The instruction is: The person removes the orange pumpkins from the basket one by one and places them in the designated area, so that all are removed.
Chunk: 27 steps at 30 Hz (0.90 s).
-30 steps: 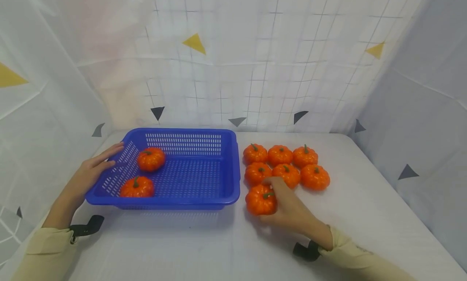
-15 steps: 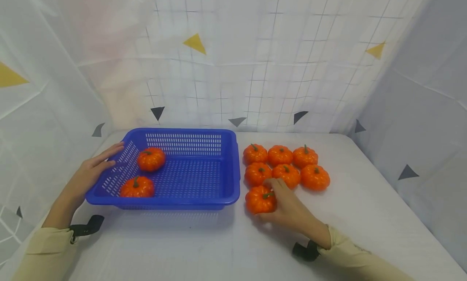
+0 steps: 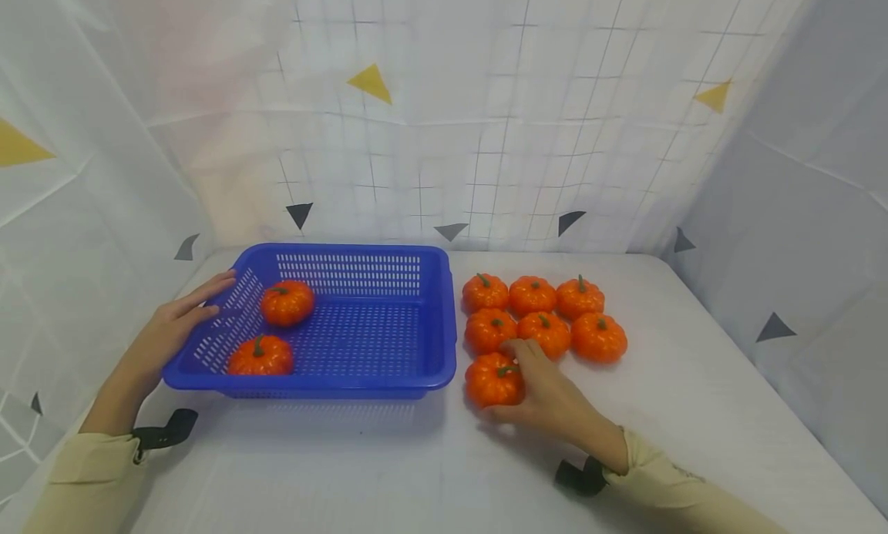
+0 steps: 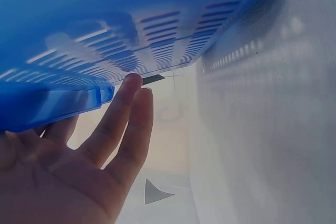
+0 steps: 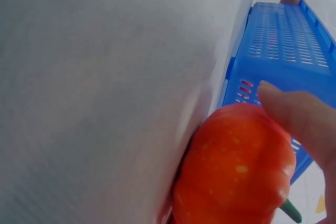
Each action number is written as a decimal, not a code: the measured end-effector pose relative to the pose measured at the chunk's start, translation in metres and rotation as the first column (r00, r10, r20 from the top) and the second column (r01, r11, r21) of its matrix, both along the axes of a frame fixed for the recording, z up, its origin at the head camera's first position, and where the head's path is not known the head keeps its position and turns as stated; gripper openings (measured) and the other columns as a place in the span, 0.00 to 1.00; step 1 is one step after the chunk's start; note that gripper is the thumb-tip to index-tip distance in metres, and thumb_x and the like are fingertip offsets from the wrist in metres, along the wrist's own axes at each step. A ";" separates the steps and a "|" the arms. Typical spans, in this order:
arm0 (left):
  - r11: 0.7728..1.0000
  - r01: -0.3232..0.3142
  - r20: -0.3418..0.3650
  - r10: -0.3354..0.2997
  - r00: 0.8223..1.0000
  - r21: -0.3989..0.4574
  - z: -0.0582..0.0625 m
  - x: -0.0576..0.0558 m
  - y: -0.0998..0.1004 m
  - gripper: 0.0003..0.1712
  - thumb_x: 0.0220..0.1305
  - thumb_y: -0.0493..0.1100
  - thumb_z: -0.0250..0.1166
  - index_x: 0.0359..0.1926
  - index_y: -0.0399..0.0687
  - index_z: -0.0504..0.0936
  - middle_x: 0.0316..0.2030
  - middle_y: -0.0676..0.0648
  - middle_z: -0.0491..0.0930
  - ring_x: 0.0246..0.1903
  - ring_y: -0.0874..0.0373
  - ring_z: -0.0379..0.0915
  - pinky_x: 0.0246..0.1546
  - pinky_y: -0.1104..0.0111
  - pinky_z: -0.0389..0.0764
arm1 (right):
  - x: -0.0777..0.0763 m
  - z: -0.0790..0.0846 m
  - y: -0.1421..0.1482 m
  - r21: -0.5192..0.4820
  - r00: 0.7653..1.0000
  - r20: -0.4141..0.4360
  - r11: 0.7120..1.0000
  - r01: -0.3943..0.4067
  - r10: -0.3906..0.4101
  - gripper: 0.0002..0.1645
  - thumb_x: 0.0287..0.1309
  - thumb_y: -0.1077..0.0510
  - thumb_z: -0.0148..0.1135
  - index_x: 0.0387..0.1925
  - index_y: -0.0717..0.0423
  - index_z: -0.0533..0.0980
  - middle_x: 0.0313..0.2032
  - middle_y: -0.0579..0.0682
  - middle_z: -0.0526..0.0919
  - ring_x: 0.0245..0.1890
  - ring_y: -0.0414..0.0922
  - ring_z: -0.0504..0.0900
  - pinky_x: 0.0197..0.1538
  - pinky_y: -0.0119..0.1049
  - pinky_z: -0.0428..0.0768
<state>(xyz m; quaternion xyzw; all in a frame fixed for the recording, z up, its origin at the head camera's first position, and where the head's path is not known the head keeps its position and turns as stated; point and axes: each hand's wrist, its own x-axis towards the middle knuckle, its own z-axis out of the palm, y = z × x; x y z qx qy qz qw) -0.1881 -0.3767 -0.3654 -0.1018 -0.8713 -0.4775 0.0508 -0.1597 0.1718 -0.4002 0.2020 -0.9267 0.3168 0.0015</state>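
Orange pumpkin (image 3: 494, 384) | on the counter (image 3: 388, 472), near the blue basket (image 3: 305, 382) | right grip (image 3: 553, 393) is curled around its side; left grip (image 3: 173, 330), fingers nearly straight, touches the basket | probably light, stiff, slippery; better to hold by ribbed sides, not stem (image 3: 509, 370)

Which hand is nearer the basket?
Left. The left hand touches the left end of the basket; the right hand is apart, beyond the right end, gripping a pumpkin.

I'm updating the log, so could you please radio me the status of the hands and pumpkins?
Left hand against basket; right hand gripping front pumpkin. Two pumpkins in basket, six others beside it. Possible obstacle: basket's right rim.
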 end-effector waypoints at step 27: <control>1.000 -0.005 0.005 0.005 1.000 0.000 0.002 -0.001 0.000 0.30 0.84 0.49 0.48 0.81 0.54 0.61 0.81 0.41 0.48 0.78 0.32 0.35 0.66 0.24 0.35 | -0.006 0.092 -0.034 -0.043 0.980 -0.172 0.993 -0.112 0.103 0.45 0.59 0.46 0.77 0.71 0.55 0.66 0.62 0.52 0.73 0.60 0.49 0.75 0.59 0.53 0.81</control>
